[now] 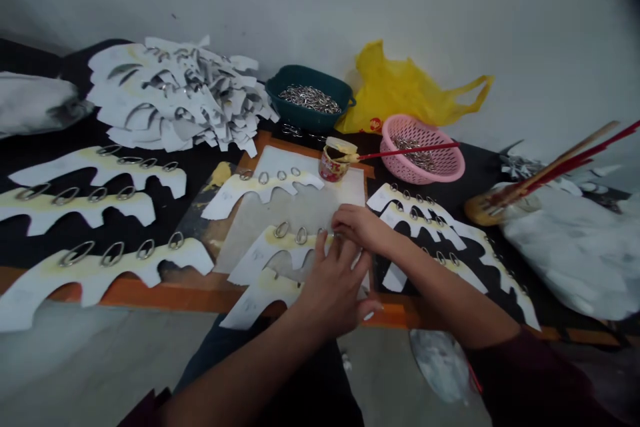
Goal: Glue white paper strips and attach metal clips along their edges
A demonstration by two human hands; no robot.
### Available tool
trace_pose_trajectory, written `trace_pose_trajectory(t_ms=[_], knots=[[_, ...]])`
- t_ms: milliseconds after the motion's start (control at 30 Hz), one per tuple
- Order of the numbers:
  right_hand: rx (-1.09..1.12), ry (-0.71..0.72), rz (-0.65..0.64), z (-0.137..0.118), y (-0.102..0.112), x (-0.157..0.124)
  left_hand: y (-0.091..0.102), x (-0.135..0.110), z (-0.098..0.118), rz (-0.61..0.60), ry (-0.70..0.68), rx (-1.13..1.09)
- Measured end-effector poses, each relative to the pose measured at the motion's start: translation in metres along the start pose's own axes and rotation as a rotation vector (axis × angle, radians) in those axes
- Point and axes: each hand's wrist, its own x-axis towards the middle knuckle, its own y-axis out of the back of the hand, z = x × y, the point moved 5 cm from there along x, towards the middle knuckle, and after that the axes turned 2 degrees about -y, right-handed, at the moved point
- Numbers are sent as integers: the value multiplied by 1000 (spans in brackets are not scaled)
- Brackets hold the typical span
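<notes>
My left hand [336, 283] lies with its fingers apart over a white cut-out piece [255, 255] with a scalloped lower edge. Oval metal rings [301, 235] sit along that piece's yellowish, glue-smeared upper band. At its right end, my right hand [361, 227] has its fingertips pinched on a metal ring, mostly hidden behind the fingers. Closer to me is another white piece [260, 297], partly under my left hand. A similar piece with rings [263, 187] lies farther back on the pale sheet [240, 220].
Ringed pieces lie left [135, 260] and right [425, 227]. Behind stand a heaped pile of pieces [170, 93], a green basin of rings [285, 97], a glue cup [330, 170] with a red stick across it, a pink basket [447, 163] and a yellow bag [400, 90]. Sticks [560, 167] jut out at right.
</notes>
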Motion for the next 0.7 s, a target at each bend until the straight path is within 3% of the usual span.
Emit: trace_pose_trajectory(t_ms=[233,367,467,600,700], knots=[[-32,14,47,0,-2,-2,5,0,12,14,-26,50],[-76,33,51,-6,-3,-2,18,-17,14,64,-49,60],[-124,-17,90,-12,2,-8,33,-40,-21,54,131,94],[-148,-394,233,-11,14,-31,51,-68,-92,-45,578,241],[-122,-568,216,-13,11,-50,54,-73,-111,-135,677,240]])
